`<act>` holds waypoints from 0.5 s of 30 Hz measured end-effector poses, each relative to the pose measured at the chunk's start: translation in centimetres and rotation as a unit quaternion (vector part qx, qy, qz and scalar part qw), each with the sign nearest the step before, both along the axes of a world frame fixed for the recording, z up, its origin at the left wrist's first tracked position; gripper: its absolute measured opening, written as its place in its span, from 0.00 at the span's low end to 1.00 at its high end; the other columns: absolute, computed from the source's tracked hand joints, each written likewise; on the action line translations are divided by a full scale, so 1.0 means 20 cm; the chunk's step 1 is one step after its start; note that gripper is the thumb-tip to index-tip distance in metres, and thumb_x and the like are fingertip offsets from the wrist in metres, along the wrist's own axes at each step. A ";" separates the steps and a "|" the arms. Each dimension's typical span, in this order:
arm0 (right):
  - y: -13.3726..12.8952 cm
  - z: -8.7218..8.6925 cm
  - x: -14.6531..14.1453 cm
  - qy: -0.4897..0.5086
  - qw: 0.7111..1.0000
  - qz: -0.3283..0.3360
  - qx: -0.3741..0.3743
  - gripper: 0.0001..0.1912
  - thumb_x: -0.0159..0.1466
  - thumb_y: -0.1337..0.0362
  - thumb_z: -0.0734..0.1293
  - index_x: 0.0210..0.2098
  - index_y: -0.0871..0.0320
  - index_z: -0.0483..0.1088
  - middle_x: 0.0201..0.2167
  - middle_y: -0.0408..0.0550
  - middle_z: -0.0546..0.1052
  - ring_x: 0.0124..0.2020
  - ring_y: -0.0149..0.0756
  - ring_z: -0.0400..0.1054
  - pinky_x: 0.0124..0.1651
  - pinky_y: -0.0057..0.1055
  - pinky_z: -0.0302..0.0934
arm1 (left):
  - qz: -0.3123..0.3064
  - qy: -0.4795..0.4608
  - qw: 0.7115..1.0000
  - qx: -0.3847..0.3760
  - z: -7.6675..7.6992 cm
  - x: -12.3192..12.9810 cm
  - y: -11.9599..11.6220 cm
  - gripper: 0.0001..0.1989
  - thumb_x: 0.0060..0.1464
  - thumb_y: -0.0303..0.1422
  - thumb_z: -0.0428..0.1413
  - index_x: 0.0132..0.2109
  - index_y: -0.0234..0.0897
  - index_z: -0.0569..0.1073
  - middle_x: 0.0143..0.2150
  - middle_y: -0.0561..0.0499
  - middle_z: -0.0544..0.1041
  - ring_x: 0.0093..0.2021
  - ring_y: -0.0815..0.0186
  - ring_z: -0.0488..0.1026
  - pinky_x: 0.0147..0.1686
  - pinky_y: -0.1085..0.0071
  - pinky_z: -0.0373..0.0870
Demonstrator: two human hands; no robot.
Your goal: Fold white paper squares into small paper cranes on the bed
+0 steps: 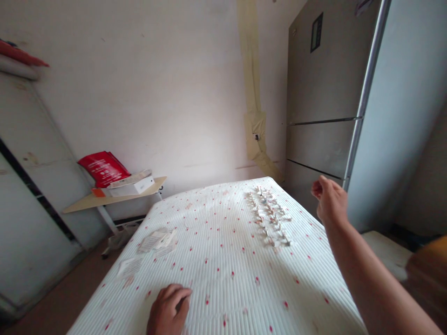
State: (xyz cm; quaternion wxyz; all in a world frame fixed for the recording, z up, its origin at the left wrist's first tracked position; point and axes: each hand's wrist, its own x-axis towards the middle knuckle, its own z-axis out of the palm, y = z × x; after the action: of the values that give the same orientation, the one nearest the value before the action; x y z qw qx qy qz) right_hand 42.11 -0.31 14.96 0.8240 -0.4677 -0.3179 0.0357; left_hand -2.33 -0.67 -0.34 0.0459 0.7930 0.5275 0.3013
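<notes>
Left hand (170, 309): half-open, empty, on the mattress (223, 298).
Right hand (328, 200): raised, clenched, seemingly empty.
Risk: a careless sweep scatters the white pieces (268, 216).

Mattress (223, 260) with paper slips (156, 241), small pieces (268, 217)

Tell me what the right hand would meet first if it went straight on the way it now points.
The right hand would probably meet the steel fridge first, since it is raised above the mattress and points toward the fridge's lower front. Depth is hard to judge from this view.
</notes>
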 end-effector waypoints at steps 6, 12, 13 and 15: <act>-0.09 0.00 -0.49 -0.236 0.937 0.208 -0.149 0.17 0.59 0.58 0.60 0.18 0.60 0.64 0.16 0.39 0.64 0.20 0.26 0.58 0.25 0.23 0.52 | 0.002 -0.014 1.000 -0.013 0.01 0.01 -0.01 0.09 0.46 0.32 0.50 0.29 0.42 0.76 0.31 0.51 0.76 0.36 0.64 0.71 0.38 0.70 0.69; -0.11 -0.26 -1.00 -0.555 0.677 0.372 -0.308 0.14 0.55 0.57 0.65 0.38 0.58 0.71 0.36 0.48 0.73 0.31 0.32 0.67 0.34 0.27 0.59 | 0.002 -0.061 0.998 -0.025 0.01 0.00 0.00 0.09 0.46 0.31 0.50 0.29 0.41 0.76 0.32 0.51 0.75 0.36 0.63 0.71 0.38 0.69 0.68; -0.11 -0.30 -1.06 -0.589 0.653 0.362 -0.311 0.16 0.55 0.57 0.65 0.40 0.58 0.71 0.39 0.50 0.73 0.35 0.36 0.67 0.37 0.29 0.59 | 0.004 -0.075 0.997 -0.024 0.01 0.00 0.00 0.09 0.46 0.31 0.50 0.29 0.41 0.76 0.32 0.51 0.75 0.36 0.63 0.71 0.39 0.69 0.68; -0.09 -0.38 -1.13 -0.643 0.617 0.337 -0.305 0.18 0.54 0.57 0.65 0.43 0.58 0.69 0.43 0.52 0.71 0.41 0.41 0.66 0.41 0.34 0.59 | 0.001 -0.099 0.995 -0.034 0.02 0.01 -0.01 0.09 0.45 0.30 0.49 0.29 0.40 0.75 0.31 0.50 0.75 0.36 0.63 0.71 0.38 0.69 0.68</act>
State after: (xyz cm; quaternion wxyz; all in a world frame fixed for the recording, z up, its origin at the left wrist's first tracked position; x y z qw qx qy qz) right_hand 19.43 -2.19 7.35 0.1490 -0.4555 -0.8725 0.0955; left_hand -2.17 -0.87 0.03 0.1242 0.7567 0.5314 0.3599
